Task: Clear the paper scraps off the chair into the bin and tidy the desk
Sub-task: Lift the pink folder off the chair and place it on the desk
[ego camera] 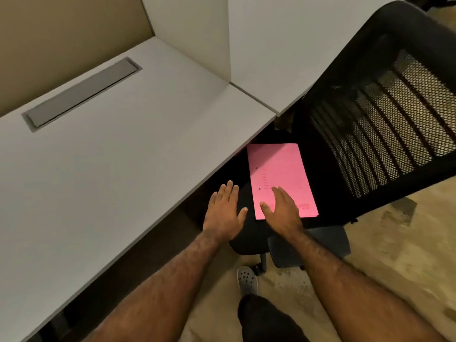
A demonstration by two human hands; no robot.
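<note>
A pink sheet of paper [278, 169] with faint print lies flat on the black seat [325, 193] of an office chair tucked partly under the desk. My right hand [282, 212] is over the sheet's near edge, fingers spread, holding nothing. My left hand [225, 212] hovers just left of the sheet above the seat's edge, also spread and holding nothing. No bin is in view.
The white desk [111, 169] fills the left, with a grey cable-tray lid [81, 92] set in it and a white divider [195, 33] behind. The chair's black mesh backrest [385, 124] stands at right. My shoe [247, 280] is on the stained floor.
</note>
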